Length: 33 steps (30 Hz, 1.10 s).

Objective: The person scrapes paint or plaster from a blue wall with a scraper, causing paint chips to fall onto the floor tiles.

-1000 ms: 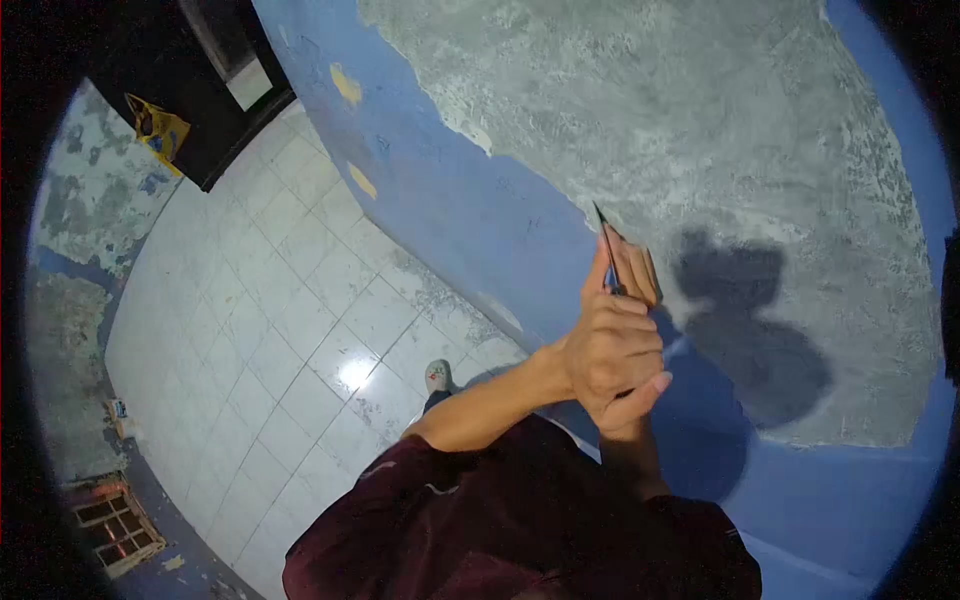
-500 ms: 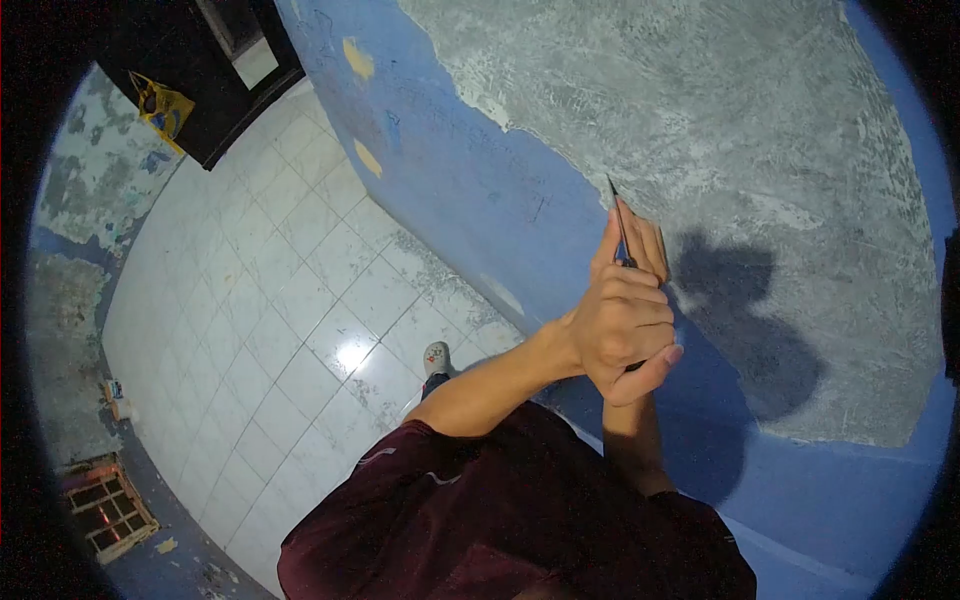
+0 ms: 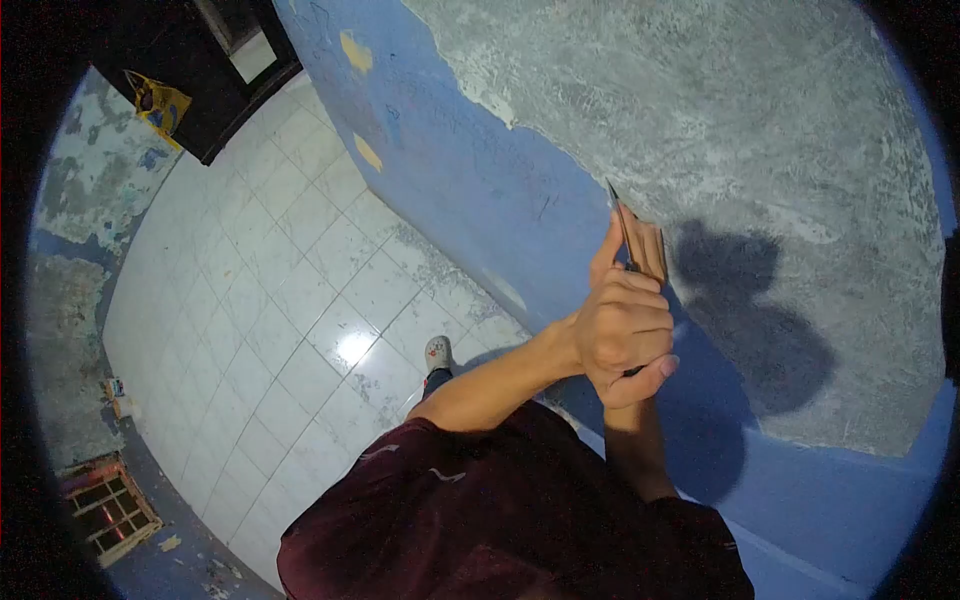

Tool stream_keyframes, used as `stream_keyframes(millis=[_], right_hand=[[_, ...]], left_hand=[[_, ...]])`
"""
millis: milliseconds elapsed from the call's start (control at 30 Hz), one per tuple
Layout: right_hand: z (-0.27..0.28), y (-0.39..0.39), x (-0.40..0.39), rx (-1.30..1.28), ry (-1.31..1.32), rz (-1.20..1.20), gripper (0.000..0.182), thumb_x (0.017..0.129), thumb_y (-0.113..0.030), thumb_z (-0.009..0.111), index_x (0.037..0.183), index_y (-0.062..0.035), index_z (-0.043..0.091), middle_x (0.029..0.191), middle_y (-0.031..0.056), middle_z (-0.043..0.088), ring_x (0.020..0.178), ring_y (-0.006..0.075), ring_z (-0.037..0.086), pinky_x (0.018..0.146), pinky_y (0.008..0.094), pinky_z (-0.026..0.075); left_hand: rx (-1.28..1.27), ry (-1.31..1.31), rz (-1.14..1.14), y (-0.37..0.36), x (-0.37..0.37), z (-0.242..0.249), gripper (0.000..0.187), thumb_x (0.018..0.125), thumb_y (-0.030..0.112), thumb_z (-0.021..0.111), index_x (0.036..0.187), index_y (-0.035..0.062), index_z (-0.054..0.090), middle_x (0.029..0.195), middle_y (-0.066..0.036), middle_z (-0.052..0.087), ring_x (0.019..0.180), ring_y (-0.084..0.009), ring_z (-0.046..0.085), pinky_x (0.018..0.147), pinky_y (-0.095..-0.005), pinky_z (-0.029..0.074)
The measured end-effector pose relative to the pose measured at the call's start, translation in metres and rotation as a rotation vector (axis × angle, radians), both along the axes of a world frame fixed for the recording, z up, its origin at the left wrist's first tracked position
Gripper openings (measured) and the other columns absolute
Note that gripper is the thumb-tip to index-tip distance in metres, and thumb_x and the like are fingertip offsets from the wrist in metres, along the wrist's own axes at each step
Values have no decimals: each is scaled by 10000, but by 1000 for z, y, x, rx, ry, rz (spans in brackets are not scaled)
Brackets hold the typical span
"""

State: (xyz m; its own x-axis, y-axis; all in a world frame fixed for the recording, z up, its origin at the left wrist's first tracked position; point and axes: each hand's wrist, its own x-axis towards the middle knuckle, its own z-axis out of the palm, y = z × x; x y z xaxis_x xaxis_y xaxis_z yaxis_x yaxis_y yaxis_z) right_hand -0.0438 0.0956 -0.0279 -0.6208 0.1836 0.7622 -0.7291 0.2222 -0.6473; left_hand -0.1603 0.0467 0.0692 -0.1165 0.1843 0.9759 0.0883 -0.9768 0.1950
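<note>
A thin-bladed scraper (image 3: 627, 232), seen nearly edge-on, points up at the wall with its tip at the border between blue paint and bare grey plaster. My left hand (image 3: 622, 325) is closed in a fist around its dark handle, mostly hiding it. Beyond that fist, my right hand (image 3: 648, 250) grips the scraper from the far side, its fingers lying along the blade. The left hand covers much of the right. Beside the hands, the grey plaster (image 3: 700, 130) looks rough and streaked, while the blue paint (image 3: 480, 170) has a ragged edge.
White floor tiles (image 3: 290, 290) stretch left of the wall, with dusty flakes near its base. My shoe (image 3: 438, 352) stands on them. A dark door (image 3: 150, 60) with a yellow bag (image 3: 160, 105) is at the upper left. A barred window (image 3: 110, 510) sits at the lower left.
The view has shifted slightly, and the hands' shadow lies a little further right. Both hands keep their hold on the scraper, its tip still at the paint edge.
</note>
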Motion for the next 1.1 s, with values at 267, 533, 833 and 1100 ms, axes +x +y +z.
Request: stream_keyframes(millis=[267,533,833,1100], right_hand=[[34,-33,-31,162,-49,-816,220,872,-220,461,910,-39,579,973,139,606,978,227,580,944,398,402],[44,17,-52,812,-70,-1696,226,845,-27,559,1046,8,656,829,117,609,788,265,610,715,353,492],[57,6,-59,721,-268,-1686,213,827,39,585,1012,41,691,788,113,636,695,259,622,651,343,518],[43,15,-41,721,-253,-1706,232,837,32,600,1047,15,696,913,122,687,748,248,662,666,326,537]], left_hand=[[-42,72,4,-8,-7,2,225,622,89,613,499,55,428,499,-71,380,425,-234,389,434,-350,268],[-81,48,21,-9,-6,12,263,643,67,566,499,66,345,511,-60,334,415,-224,338,430,-347,229],[-129,44,20,-16,-13,12,250,630,60,562,502,48,348,521,-85,360,424,-236,347,432,-341,236],[-71,-5,-72,-20,-8,19,211,629,52,578,510,29,405,524,-103,387,426,-252,371,440,-350,268]])
